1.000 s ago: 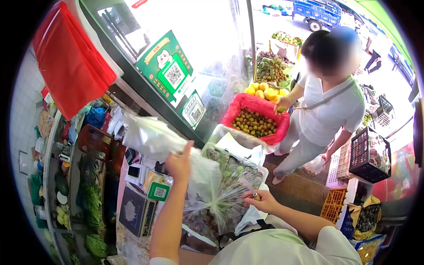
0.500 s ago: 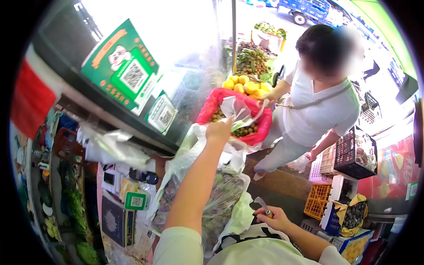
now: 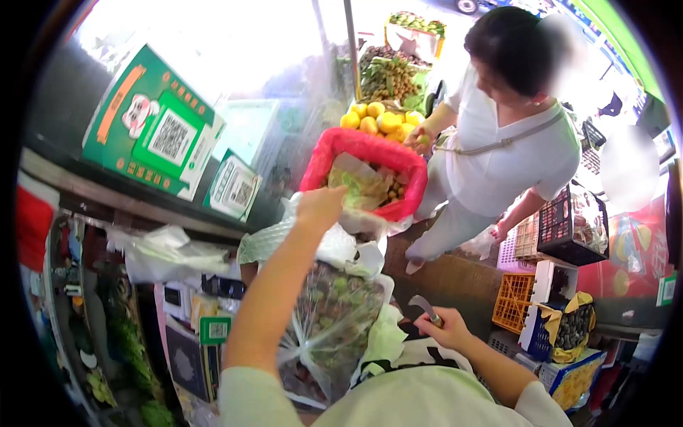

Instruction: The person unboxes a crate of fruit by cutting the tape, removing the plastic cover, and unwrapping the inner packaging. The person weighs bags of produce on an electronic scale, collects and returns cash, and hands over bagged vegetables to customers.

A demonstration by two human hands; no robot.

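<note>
My left hand (image 3: 320, 206) reaches to the near edge of a basket lined with red plastic (image 3: 313, 165), its fingers closed on a thin plastic bag (image 3: 359, 181) that lies over the small round fruit (image 3: 395, 188). My right hand (image 3: 445, 327) is wrapped round the handle of a small curved knife (image 3: 425, 307), whose blade points up and left. Between my arms sits a clear plastic bag of dark and green produce (image 3: 331, 306). White foam wrap (image 3: 284, 242) lies beside my left forearm.
Across the basket stands a person in white (image 3: 505, 156), one hand near the yellow fruit (image 3: 384, 121). Payment code signs (image 3: 167, 135) are at the left, above a scale (image 3: 186, 359). Black (image 3: 573, 228) and orange crates (image 3: 512, 302) stand at the right.
My left hand has moved from over the bagged produce to the red-lined basket, and a thin bag now lies on the fruit. The knife has stayed in my right hand. The view has shifted.
</note>
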